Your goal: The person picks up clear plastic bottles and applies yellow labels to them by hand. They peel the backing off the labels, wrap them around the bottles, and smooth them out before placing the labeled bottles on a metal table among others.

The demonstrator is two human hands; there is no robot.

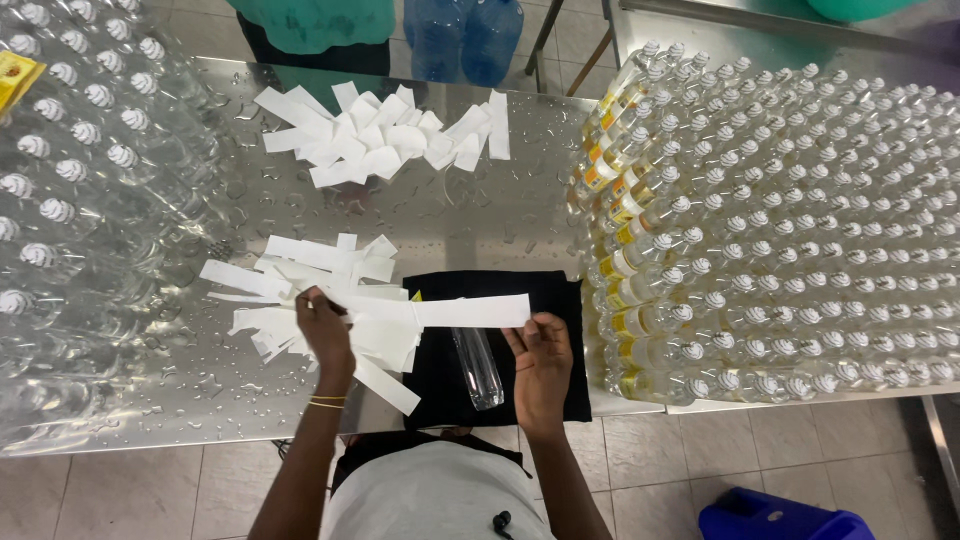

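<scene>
A long white paper strip (450, 311) is stretched between my two hands. My left hand (322, 322) pinches its left end above a loose pile of white strips (300, 280). My right hand (540, 345) grips its right end from below. Under the strip a clear plastic bottle (478, 367) lies on its side on a black cloth (555, 295) at the near table edge.
A second pile of white strips (385, 135) lies farther back on the wet steel table (520, 205). Several capped clear bottles are stacked at the right (780, 220) and at the left (80, 180). Another person in green (315, 22) stands across the table. A blue bin (780, 518) sits on the tiled floor.
</scene>
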